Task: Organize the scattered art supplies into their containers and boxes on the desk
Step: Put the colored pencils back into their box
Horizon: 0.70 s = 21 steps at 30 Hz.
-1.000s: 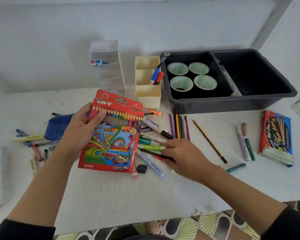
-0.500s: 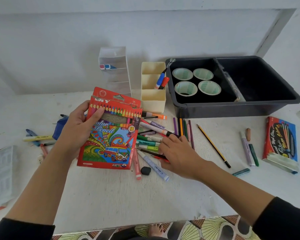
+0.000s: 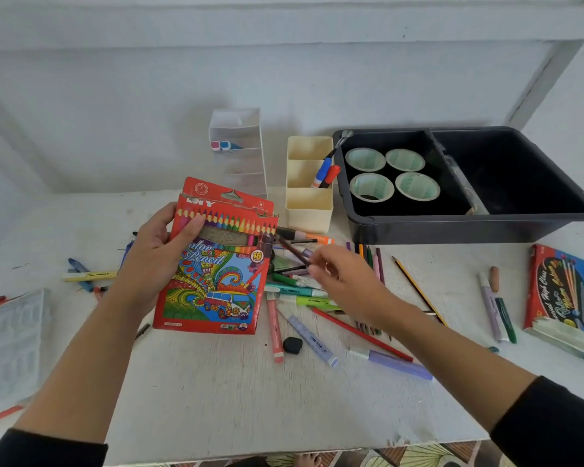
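Observation:
My left hand (image 3: 152, 261) grips a red colour pencil box (image 3: 216, 264) upright above the desk, its top flap open. My right hand (image 3: 341, 278) pinches a dark pencil (image 3: 290, 249) whose far end points at the box's open top right corner. Under my hands lies a pile of scattered pens, markers and pencils (image 3: 300, 291), with a red pencil (image 3: 361, 333), a purple marker (image 3: 391, 362) and a black eraser (image 3: 292, 344) nearer me.
A cream three-slot holder (image 3: 309, 210) holds a blue and a red marker. A black bin (image 3: 466, 224) holds several tape rolls. A clear drawer unit (image 3: 240, 153) stands behind. A second pencil box (image 3: 560, 298) lies at right; a clear case (image 3: 11, 345) at left.
My right hand has lifted off the pile with a dark pencil and moved it up toward the box's open top. The box in my left hand has risen slightly.

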{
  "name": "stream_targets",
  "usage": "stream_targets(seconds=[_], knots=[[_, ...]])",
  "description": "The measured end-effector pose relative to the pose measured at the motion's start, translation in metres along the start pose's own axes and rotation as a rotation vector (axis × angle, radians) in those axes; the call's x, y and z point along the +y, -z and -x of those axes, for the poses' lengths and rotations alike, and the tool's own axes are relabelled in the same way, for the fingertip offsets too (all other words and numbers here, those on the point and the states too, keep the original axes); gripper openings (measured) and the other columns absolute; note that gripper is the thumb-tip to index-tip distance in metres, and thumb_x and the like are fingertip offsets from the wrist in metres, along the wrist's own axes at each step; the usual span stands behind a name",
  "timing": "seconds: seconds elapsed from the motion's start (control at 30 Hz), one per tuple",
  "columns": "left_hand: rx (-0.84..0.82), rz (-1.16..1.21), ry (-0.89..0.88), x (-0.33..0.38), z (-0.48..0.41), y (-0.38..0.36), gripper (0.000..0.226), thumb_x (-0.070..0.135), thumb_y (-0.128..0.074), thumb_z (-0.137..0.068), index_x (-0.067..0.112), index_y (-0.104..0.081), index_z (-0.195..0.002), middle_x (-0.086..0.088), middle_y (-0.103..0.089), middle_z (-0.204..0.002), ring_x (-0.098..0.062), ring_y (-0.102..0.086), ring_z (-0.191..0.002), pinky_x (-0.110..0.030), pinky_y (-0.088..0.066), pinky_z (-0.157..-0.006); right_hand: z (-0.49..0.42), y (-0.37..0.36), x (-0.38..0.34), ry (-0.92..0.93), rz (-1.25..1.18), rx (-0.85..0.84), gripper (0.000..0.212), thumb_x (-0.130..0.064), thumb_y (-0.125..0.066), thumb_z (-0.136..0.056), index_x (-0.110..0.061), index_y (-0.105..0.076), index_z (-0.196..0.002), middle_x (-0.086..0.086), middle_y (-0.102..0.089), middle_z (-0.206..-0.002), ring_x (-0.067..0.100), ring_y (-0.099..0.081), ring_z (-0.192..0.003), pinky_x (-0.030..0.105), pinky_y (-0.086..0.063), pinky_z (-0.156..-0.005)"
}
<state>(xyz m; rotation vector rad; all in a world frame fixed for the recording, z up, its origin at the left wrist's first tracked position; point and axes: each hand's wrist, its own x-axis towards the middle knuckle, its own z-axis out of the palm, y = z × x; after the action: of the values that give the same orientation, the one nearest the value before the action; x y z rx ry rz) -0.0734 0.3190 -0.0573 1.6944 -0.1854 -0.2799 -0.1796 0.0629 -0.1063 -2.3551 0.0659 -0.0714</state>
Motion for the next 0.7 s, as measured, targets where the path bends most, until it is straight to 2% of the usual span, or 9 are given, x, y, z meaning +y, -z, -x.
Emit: stream_targets(seconds=[0.07, 0.13, 0.27, 0.4, 0.53, 0.7], knots=[[0.007, 0.000, 0.000, 0.002, -0.001, 0.003, 0.019, 0.036, -0.059, -0.097, 0.031, -0.061, -0.115, 0.003, -0.077, -0.105, -0.022, -0.077, -0.087, -0.034, -0.063, -0.064, -0.015, 0.010, -0.012, -0.070, -0.163, 0.090, 0.014, -0.021, -0.051, -0.103, -0.013, -0.062, -0.100, -0.013, -0.058, -0.086, 0.005, -0.049, -0.072, 0.013, -0.039, -0.062], [0.008, -0.003, 0.011, 0.004, -0.002, 0.007, 0.021, 0.036, -0.060, -0.096, 0.030, -0.061, -0.115, 0.001, -0.077, -0.104, -0.024, -0.077, -0.087, -0.035, -0.063, -0.065, -0.032, 0.017, -0.020, -0.141, -0.339, 0.158, 0.015, -0.021, -0.050, -0.104, -0.013, -0.063, -0.100, -0.006, -0.061, -0.084, 0.008, -0.051, -0.071, 0.015, -0.041, -0.063], [-0.019, -0.056, 0.029, 0.010, -0.003, 0.011, 0.023, 0.040, -0.062, -0.093, 0.031, -0.062, -0.114, -0.002, -0.078, -0.100, -0.031, -0.076, -0.085, -0.043, -0.061, -0.073, -0.059, 0.024, -0.038, -0.255, -1.011, 0.134, 0.012, -0.014, -0.048, -0.105, -0.005, -0.055, -0.102, 0.007, -0.062, -0.081, 0.019, -0.055, -0.061, 0.027, -0.047, -0.058], [-0.093, -0.136, 0.055, 0.017, -0.001, 0.015, 0.022, 0.040, -0.060, -0.094, 0.033, -0.061, -0.115, -0.002, -0.078, -0.097, -0.030, -0.077, -0.081, -0.043, -0.061, -0.074, -0.078, 0.023, -0.051, -0.318, -1.407, 0.223, 0.007, -0.009, -0.045, -0.106, -0.005, -0.050, -0.102, 0.013, -0.062, -0.079, 0.022, -0.062, -0.064, 0.030, -0.055, -0.062], [-0.158, -0.178, 0.080, 0.021, 0.003, 0.013, 0.024, 0.040, -0.059, -0.094, 0.033, -0.059, -0.116, 0.001, -0.078, -0.098, -0.026, -0.077, -0.080, -0.037, -0.062, -0.067, -0.088, 0.012, -0.057, -0.307, -1.439, 0.223, 0.008, -0.008, -0.042, -0.106, -0.005, -0.049, -0.103, 0.012, -0.067, -0.072, 0.024, -0.068, -0.069, 0.033, -0.059, -0.072], [-0.167, -0.171, 0.070, 0.022, 0.001, 0.003, 0.023, 0.037, -0.058, -0.096, 0.029, -0.059, -0.117, 0.001, -0.078, -0.099, -0.024, -0.077, -0.081, -0.031, -0.062, -0.064, -0.086, -0.005, -0.065, -0.197, -1.125, 0.073, 0.006, -0.007, -0.046, -0.104, -0.005, -0.051, -0.100, 0.014, -0.070, -0.081, 0.024, -0.066, -0.067, 0.028, -0.058, -0.065]])
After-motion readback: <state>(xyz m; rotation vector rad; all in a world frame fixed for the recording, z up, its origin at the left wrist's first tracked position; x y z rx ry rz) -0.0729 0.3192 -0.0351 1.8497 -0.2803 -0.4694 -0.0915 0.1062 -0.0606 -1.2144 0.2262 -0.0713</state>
